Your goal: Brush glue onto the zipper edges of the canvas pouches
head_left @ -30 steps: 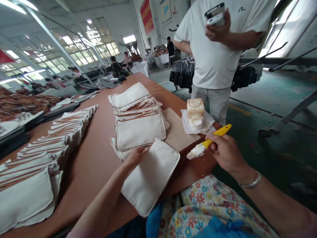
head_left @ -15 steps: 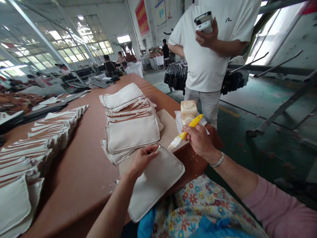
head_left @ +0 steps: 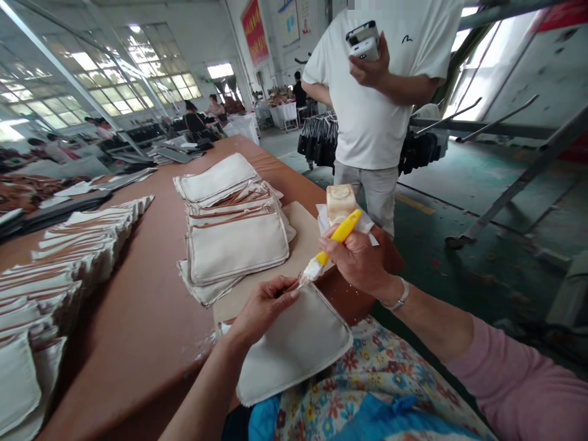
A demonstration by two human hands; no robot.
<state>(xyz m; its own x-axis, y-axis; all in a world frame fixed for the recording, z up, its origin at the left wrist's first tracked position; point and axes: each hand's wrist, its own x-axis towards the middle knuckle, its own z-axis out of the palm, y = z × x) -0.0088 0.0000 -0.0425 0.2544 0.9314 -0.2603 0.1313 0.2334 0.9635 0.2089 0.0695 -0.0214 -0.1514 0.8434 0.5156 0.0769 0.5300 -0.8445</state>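
My left hand (head_left: pixel 269 304) pinches the top corner of a pale fabric piece (head_left: pixel 298 349), which hangs over the table's near edge onto my lap. In my right hand (head_left: pixel 361 257) is a brush with a yellow handle (head_left: pixel 342 229); its white-coated bristles (head_left: pixel 312 269) touch the pinched corner, right beside my left fingertips. Just beyond my right hand a cream-coloured block-like container (head_left: pixel 340 201) stands on white paper. A stack of similar pale pieces (head_left: pixel 239 248) with brown edges lies past my left hand.
On the brown table (head_left: pixel 151 294), a long row of overlapping pale pieces (head_left: pixel 78 263) runs along the left. Dark flat pieces (head_left: pixel 73 208) lie behind it. A person in a white shirt (head_left: pixel 374 104) stands beyond the right edge, holding devices. Metal rack bars (head_left: pixel 514 184) are at the right.
The brush has moved left and down, and its bristles now meet the corner at my left fingers. The held piece has shifted and turned slightly. The whole view has moved a little.
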